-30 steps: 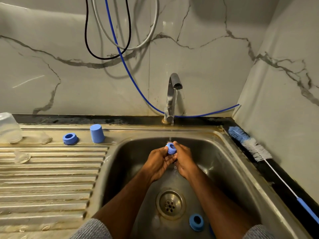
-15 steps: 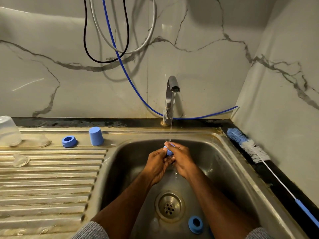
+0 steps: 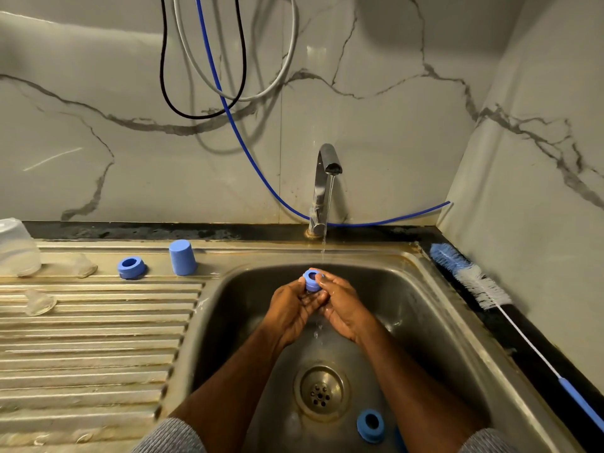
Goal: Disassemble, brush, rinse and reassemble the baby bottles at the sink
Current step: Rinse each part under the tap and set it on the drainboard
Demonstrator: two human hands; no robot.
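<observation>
Head view showed a blue bottle ring [image 3: 312, 280] at frame centre, open side up, pinched between left hand [image 3: 291, 310] and right hand [image 3: 343, 305] over a steel sink [image 3: 434, 322] below marble-look walls [image 3: 98, 142].

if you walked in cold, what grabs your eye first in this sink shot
Both hands, left hand and right hand, hold a blue ring in the middle of the sink basin by the stream from the running tap. Next come a second blue ring and a blue cap on the ledge left of the basin, and the bottle brush on the right counter.
</observation>
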